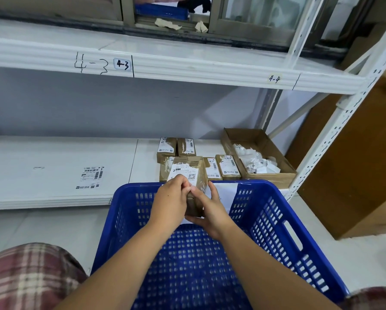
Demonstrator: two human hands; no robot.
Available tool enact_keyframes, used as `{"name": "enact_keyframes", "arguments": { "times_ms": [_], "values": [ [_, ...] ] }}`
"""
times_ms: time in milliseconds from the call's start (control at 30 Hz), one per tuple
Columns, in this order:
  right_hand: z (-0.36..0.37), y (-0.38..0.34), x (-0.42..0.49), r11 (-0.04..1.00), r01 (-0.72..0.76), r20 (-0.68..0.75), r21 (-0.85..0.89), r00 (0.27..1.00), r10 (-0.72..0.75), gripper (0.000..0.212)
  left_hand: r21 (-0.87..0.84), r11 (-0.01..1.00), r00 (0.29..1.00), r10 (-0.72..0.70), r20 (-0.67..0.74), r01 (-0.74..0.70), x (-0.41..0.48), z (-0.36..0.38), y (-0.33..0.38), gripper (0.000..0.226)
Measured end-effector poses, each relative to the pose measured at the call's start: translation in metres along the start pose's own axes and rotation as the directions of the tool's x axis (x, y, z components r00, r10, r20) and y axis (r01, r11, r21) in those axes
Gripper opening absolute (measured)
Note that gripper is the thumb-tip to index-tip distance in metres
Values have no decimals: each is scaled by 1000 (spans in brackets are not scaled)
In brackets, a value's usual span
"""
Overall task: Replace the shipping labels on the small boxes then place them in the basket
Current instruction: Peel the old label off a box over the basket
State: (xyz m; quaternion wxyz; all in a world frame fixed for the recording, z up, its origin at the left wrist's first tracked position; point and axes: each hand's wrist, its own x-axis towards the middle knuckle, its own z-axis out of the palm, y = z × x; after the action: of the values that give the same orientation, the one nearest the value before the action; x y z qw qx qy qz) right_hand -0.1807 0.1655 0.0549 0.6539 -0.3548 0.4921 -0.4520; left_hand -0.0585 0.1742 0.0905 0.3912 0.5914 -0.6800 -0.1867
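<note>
- Brown small box [197, 175] is held just above the blue basket [265, 189], not yet in it
- Right grip [210, 211] is clamped round its lower end; best kept steady as the anchor
- Left grip [172, 202] pinches the label [183, 173] at its lower edge; peeling slowly and low should spare the cardboard

Small box [200, 175] partly hidden behind left hand [169, 202] and right hand [210, 211], label [181, 172] print illegibly small, basket [277, 220] front cropped
</note>
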Motion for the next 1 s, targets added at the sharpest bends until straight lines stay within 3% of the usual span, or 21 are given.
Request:
{"name": "enact_keyframes", "arguments": {
  "times_ms": [233,433,733,833,1000],
  "values": [
    [-13,3,3,1000,-21,6,-11,1000,21,72,24,998,998,-57,-27,57,0,7,0,8],
    [-12,3,2,997,-24,41,-72,999,27,61,-5,994,992,-106,-69,106,6,4,-5,10],
    [-11,-1,-1,997,-46,104,-55,993,51,58,-247,949,972,-221,-83,195,13,-9,-5,7],
    [-11,-2,-2,999,-45,70,-18,996,46,58,-236,965,992,-122,-21,114,10,-6,-7,8],
    [-15,0,-4,1000,-12,3,21,1000,12,55,-38,994,981,103,166,-98,-1,7,-10,50]
  ]
}}
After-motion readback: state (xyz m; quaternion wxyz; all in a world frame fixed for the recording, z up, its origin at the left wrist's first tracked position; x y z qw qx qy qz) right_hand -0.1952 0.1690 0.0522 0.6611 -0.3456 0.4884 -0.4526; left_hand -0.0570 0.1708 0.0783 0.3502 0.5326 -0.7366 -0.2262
